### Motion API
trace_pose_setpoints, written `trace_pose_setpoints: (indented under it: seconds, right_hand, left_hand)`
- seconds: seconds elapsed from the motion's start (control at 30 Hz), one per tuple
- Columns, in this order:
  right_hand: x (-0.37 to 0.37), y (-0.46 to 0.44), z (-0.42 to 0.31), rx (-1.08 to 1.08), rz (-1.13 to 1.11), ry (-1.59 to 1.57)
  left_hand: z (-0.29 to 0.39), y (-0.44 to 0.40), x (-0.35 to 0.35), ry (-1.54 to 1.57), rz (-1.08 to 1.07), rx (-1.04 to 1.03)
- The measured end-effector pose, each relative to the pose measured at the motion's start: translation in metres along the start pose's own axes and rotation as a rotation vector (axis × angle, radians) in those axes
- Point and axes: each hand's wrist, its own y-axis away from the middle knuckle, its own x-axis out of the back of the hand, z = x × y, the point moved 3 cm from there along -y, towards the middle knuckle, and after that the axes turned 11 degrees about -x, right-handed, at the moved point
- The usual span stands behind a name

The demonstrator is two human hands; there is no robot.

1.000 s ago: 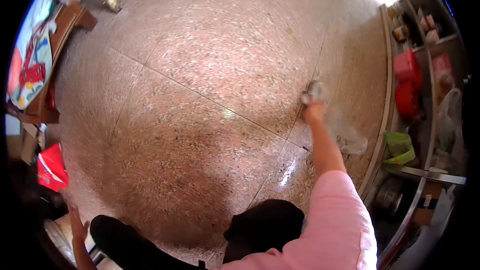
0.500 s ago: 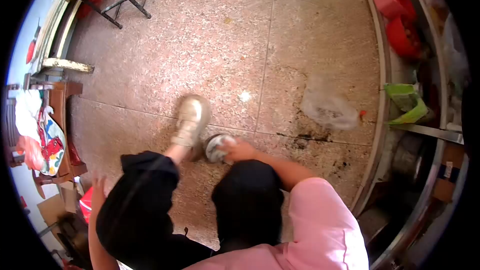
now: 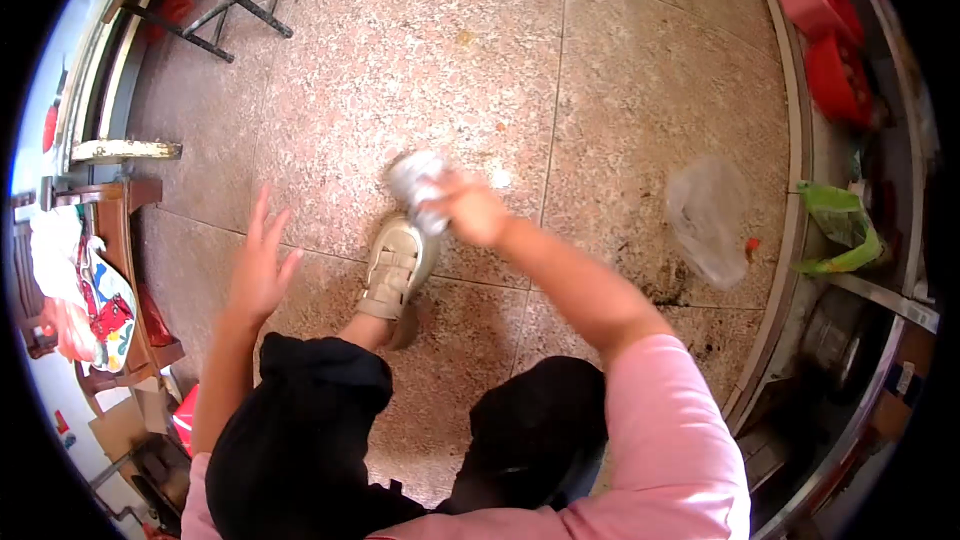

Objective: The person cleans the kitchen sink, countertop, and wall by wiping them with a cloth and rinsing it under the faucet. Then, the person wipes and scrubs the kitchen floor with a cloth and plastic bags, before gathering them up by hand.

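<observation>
My right hand is closed on a blurred grey-white shoe, which is just beyond the toe of the beige shoe worn on my left foot. Motion blur hides whether the held shoe touches the floor. Nothing is in my left hand, whose fingers are spread above the floor, left of the worn shoe.
A clear plastic bag lies on the floor at the right, near dark crumbs. Shelves with a red container and a green bag line the right. A black-legged stool stands upper left.
My right hand has swung from the right side to in front of my left foot with the held item. My left hand has risen from the lower left. The worn shoe has come into view.
</observation>
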Motion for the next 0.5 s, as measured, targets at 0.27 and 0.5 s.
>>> trace_pose_setpoints:
  seconds: [0.27,0.5]
  right_hand:
    - [0.090,-0.008,0.054,-0.947,0.295,-0.620]
    - [0.174,0.072,0.183,-0.847,0.424,0.220]
  left_hand:
    - [-0.078,0.050,0.002,-0.116,0.103,0.074]
    - [-0.061,0.040,-0.024,0.048,0.105,0.050]
